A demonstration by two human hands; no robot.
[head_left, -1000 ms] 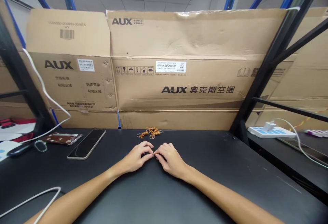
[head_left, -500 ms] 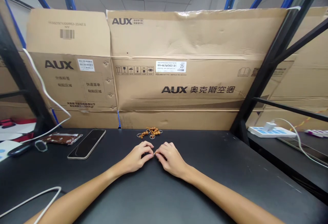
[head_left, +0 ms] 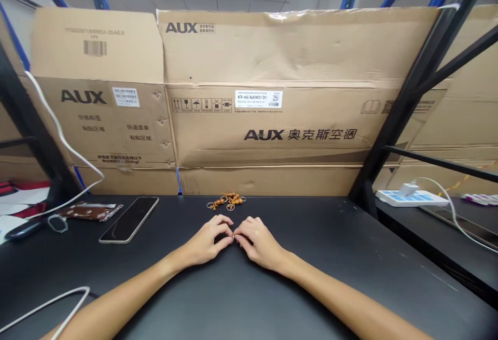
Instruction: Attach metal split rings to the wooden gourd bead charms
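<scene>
My left hand (head_left: 208,240) and my right hand (head_left: 257,241) rest on the black table (head_left: 334,257), fingertips meeting at the middle. Both pinch a tiny item between them that is too small to name. Fingers of both hands are curled and pressed together. Just beyond the hands, near the cardboard, lies a small heap of brown wooden beads with metal key rings (head_left: 227,201).
A phone (head_left: 129,219) lies face up at the left, beside a brown packet (head_left: 90,211) and a dark gadget (head_left: 23,228). White cables (head_left: 46,306) cross the left side. Large AUX cardboard boxes (head_left: 272,122) wall off the back. A power strip (head_left: 406,198) sits on the right bench behind a black frame post (head_left: 392,122).
The hands hold nearly still, fingertips staying pinched together. The view has shifted slightly downward and left.
</scene>
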